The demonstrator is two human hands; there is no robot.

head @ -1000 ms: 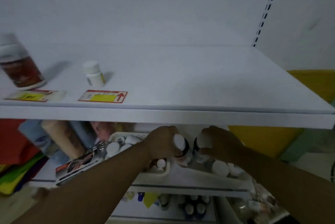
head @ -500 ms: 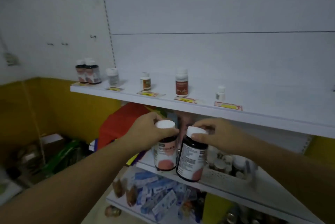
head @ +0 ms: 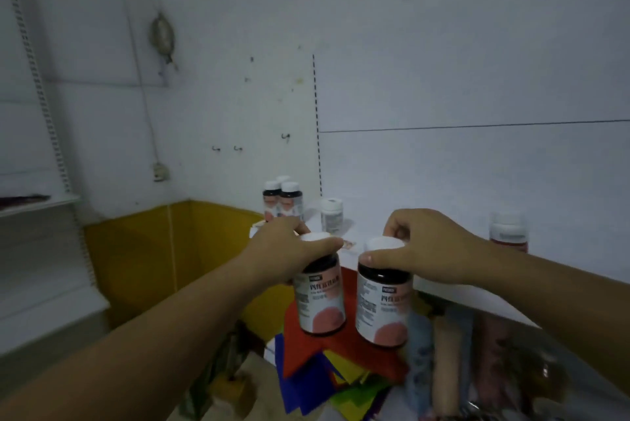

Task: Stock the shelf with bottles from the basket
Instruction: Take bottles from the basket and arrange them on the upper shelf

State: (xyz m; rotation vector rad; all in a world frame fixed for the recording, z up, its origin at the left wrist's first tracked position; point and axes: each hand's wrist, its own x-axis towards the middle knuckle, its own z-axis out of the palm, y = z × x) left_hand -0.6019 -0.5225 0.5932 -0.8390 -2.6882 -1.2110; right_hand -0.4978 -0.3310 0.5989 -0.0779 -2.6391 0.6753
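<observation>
Carry step: left hand [head: 289, 252] and right hand [head: 422, 250] each grip a dark bottle by its white cap, left bottle [head: 320, 298] and right bottle [head: 383, 308] hanging below the shelf [head: 443, 243] edge; next, probably lift clear and set beside matching bottles [head: 283, 201].

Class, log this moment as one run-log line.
left hand: holds bottle by cap | right hand: holds second bottle by cap | shelf: not yet reached

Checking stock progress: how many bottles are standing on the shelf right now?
5 visible: three dark bottles clustered at the shelf's left end, a white bottle just right of them, and a blurred one past the right hand. The hands may hide others.
</observation>
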